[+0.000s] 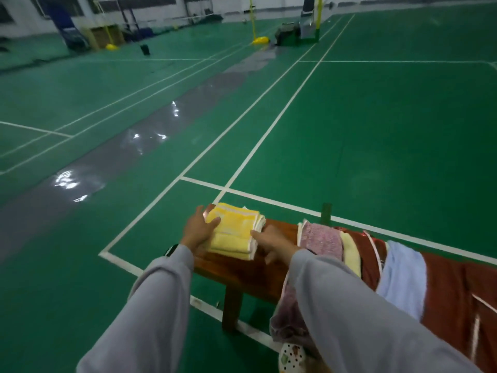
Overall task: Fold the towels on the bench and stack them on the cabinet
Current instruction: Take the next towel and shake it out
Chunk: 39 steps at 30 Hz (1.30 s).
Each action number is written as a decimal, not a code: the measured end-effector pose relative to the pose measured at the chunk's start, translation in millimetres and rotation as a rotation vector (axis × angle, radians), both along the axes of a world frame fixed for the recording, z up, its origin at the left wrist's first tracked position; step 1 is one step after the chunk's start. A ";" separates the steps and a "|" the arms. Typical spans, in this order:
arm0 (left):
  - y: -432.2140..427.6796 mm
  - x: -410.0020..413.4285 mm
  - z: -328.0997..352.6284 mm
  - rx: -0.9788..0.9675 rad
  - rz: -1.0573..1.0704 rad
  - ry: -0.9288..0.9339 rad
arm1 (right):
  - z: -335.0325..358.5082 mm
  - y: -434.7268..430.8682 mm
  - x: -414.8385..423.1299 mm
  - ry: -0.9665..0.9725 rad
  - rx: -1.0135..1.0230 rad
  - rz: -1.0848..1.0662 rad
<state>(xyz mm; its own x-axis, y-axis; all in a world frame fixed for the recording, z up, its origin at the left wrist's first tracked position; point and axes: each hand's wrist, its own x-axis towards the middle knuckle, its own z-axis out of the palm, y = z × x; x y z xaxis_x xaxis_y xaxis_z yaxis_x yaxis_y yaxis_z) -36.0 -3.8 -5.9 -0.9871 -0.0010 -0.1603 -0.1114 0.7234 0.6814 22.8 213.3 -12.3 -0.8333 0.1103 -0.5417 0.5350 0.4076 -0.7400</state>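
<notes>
Yellow towel (236,230): folded into a thick rectangle, lying at the left end of the wooden desk (242,270), white edging showing on its right side. Left hand (200,227) lies flat against the towel's left edge, fingers straight and together along the side, thumb resting on top; nothing gripped. Right hand (271,240) sits on the desk just beside the towel's right edge, one extended finger touching that edge, the other fingers loosely curled and holding nothing. Both arms in grey sleeves (349,313); dark watch (170,250) at the left wrist. Further right along the desk, unfolded: pink towel (321,238) draped over the front edge, pale yellow towel (351,253) just beside it, then a light blue towel (403,275), all lying on a dark red cloth (451,292). Around the desk: green court floor (376,144) with white lines. Yellow post base (260,40) far back; detail there is too dim to tell.
</notes>
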 end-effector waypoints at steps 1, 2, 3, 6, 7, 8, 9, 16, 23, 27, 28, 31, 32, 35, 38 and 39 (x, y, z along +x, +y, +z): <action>-2.4 -1.5 -15.1 -0.135 -0.096 0.046 | -14.2 -3.9 1.3 0.051 0.202 0.055; -2.6 -4.4 -32.2 -0.280 -0.178 0.074 | -26.6 -7.7 1.4 0.135 0.400 0.079; 2.4 -4.4 -44.9 -0.410 -0.240 0.079 | -32.0 -13.8 1.3 0.245 0.562 0.097; 26.3 -4.5 -68.7 -0.567 -0.370 0.084 | -42.7 -30.6 -14.2 0.505 0.753 0.264; 31.2 -6.2 -75.6 -0.595 -0.410 0.076 | -44.0 -33.8 -20.8 0.506 0.747 0.351; 34.6 -6.4 -80.7 -0.642 -0.439 0.069 | -49.6 -35.5 -27.6 0.478 0.749 0.438; 34.9 -6.7 -87.8 -0.682 -0.445 0.056 | -55.7 -36.0 -33.3 0.438 0.768 0.517; 33.9 -10.3 -116.6 -0.721 -0.396 0.204 | -99.4 -31.6 -44.8 0.418 0.816 0.554; 38.0 -12.1 -97.0 -0.790 -0.449 0.053 | -85.6 -36.4 -42.8 0.331 0.878 0.581; 61.5 -7.2 -66.2 -0.726 -0.399 0.027 | -60.2 -27.6 -29.4 0.305 0.847 0.650; 69.3 -0.5 -58.9 -0.670 -0.382 0.057 | -55.6 -22.7 -22.2 0.319 0.845 0.653; 96.3 23.1 -41.5 -0.494 -0.360 0.139 | -43.4 -0.8 2.2 0.341 0.822 0.592; 106.9 30.8 -36.7 -0.431 -0.355 0.136 | -39.6 8.9 12.2 0.347 0.828 0.569; 148.0 58.8 -27.8 -0.253 -0.360 0.012 | -31.3 47.5 52.1 0.354 0.873 0.492; 189.2 86.5 -32.0 -0.262 -0.441 -0.174 | -37.8 88.7 84.7 0.264 0.856 0.404; 203.2 96.7 -35.0 -0.273 -0.461 -0.211 | -41.6 103.8 94.6 0.233 0.853 0.376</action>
